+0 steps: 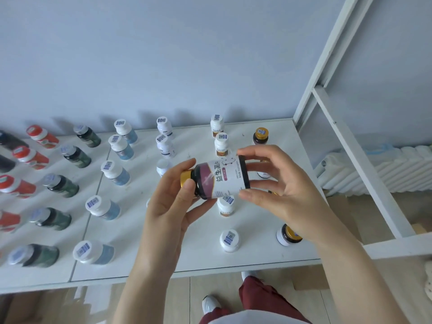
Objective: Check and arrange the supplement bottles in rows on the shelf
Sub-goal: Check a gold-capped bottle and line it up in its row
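Bottle (219,178) held above shelf (257,258), rowed bottles (117,174) around

This seems to be a small stock room or the back room of a shop. A white metal shelf (257,260) stands against a bare pale blue wall (163,54). Supplement bottles (102,208) with barcode stickers on their caps stand on it in rows. A white radiator (385,169) is at the right.

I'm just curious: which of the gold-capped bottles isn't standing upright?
The gold-capped bottle held between the left hand and right hand: it lies sideways, cap pointing left, while the other gold-capped bottles stand on the shelf.
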